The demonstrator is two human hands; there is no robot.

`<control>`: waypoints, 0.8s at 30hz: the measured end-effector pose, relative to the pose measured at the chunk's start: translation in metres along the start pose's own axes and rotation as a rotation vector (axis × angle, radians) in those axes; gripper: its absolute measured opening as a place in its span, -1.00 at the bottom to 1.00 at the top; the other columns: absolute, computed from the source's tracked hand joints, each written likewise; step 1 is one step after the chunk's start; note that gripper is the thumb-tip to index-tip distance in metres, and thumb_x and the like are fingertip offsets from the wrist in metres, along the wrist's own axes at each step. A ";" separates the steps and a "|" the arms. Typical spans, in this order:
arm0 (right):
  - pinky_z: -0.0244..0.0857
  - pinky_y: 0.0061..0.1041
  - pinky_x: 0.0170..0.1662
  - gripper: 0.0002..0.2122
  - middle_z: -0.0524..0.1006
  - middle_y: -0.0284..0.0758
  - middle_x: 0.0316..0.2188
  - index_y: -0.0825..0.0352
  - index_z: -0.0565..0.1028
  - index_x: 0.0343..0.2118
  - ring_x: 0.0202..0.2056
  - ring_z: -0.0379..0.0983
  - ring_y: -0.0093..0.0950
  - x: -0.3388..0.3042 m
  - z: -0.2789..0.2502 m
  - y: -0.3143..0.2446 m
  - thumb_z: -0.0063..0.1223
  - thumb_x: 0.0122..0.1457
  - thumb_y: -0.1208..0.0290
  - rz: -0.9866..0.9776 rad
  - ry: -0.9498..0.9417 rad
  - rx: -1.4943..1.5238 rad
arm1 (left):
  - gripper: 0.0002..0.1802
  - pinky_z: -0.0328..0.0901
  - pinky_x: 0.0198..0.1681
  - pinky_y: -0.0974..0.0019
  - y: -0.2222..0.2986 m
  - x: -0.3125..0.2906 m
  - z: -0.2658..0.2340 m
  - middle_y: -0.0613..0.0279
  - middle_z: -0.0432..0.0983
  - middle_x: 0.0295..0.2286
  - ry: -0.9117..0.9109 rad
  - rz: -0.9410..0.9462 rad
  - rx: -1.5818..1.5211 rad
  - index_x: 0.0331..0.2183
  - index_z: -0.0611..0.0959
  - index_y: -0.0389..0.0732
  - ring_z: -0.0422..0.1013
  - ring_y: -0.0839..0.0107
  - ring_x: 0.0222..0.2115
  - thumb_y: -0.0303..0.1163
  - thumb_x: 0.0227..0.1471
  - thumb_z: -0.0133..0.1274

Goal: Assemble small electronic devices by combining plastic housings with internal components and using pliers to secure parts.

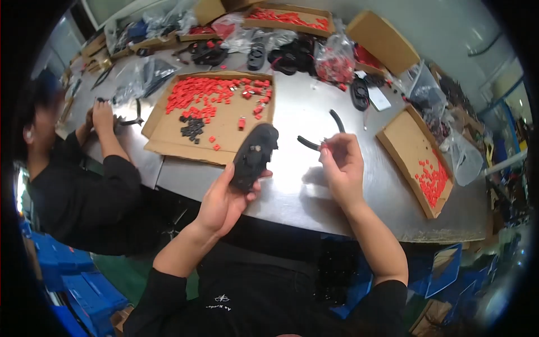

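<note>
My left hand [222, 205] is wrapped round the lower end of a long, black, oval plastic housing [252, 157], held tilted above the table with its recessed side showing. Fingertips of my right hand [343, 165] are pinched together on a small red piece [323, 147], mostly hidden by them. Just beyond that hand are two curved black handles [309, 144], spread apart like those of pliers; where they meet is covered by my fingers. Left of the housing lies a shallow cardboard tray [210, 154] with many small red parts [196, 92] and a cluster of black parts [192, 130].
A second cardboard tray [396, 140] of red pieces stands at the right table edge. Along the back are black housings [256, 56], plastic bags [335, 59] and another tray [289, 18]. To my left a co-worker [84, 185] works at the same metal table [359, 222].
</note>
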State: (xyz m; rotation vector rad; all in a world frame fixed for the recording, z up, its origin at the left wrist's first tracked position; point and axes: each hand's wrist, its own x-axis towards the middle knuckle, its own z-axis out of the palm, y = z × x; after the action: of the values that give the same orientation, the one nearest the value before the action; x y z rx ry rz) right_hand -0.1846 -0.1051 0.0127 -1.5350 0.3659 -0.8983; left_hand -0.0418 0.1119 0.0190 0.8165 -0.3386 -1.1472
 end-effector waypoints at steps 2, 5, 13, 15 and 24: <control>0.36 -0.53 -0.05 -0.79 0.50 -0.32 -0.23 0.37 0.38 -0.11 -0.23 0.46 -0.55 0.001 -0.003 -0.010 0.05 0.22 0.69 -0.114 -0.092 -0.116 | -0.38 0.24 -0.16 0.44 -0.005 0.027 0.023 -0.07 0.48 0.09 0.074 0.024 0.038 0.28 0.35 -0.26 0.36 0.52 -0.21 -0.02 0.46 -0.36; 0.46 -0.51 -0.11 -0.76 0.60 -0.27 -0.29 0.42 0.44 -0.07 -0.26 0.59 -0.52 -0.009 -0.004 -0.014 0.15 0.21 0.61 -0.144 -0.266 -0.162 | -0.41 0.24 -0.13 0.41 -0.020 0.050 0.033 -0.02 0.48 0.11 0.047 0.054 0.072 0.26 0.37 -0.25 0.37 0.52 -0.18 -0.04 0.46 -0.35; 0.49 -0.52 -0.16 -0.81 0.66 -0.28 -0.29 0.43 0.57 -0.16 -0.30 0.63 -0.52 -0.006 -0.012 -0.015 0.25 0.18 0.54 0.004 -0.270 -0.118 | -0.47 0.26 0.11 0.27 -0.049 0.054 0.041 0.12 0.49 0.04 -0.012 0.212 0.180 0.18 0.44 -0.30 0.40 0.39 0.04 -0.09 0.46 -0.28; 0.51 -0.51 -0.18 -0.82 0.67 -0.28 -0.31 0.42 0.58 -0.20 -0.32 0.65 -0.46 -0.007 -0.010 -0.013 0.28 0.15 0.54 -0.209 -0.236 -0.238 | -0.49 0.23 0.19 0.27 -0.049 0.051 0.037 0.12 0.48 0.05 -0.130 0.297 0.298 0.18 0.42 -0.34 0.38 0.40 0.08 -0.15 0.46 -0.25; 0.51 -0.50 -0.30 -0.80 0.63 -0.24 -0.38 0.37 0.59 -0.27 -0.39 0.63 -0.40 -0.014 0.000 0.000 0.39 0.05 0.55 -0.404 -0.264 -0.245 | -0.52 0.23 0.15 0.38 -0.040 0.030 0.044 0.17 0.45 0.02 -0.014 0.248 0.521 0.19 0.42 -0.44 0.36 0.46 0.05 -0.28 0.44 -0.18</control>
State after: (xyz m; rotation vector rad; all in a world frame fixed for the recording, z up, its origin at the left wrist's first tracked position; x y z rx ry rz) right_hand -0.1936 -0.0958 0.0081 -1.9706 -0.0321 -0.9682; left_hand -0.0841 0.0606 0.0154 1.1827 -0.7481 -0.8389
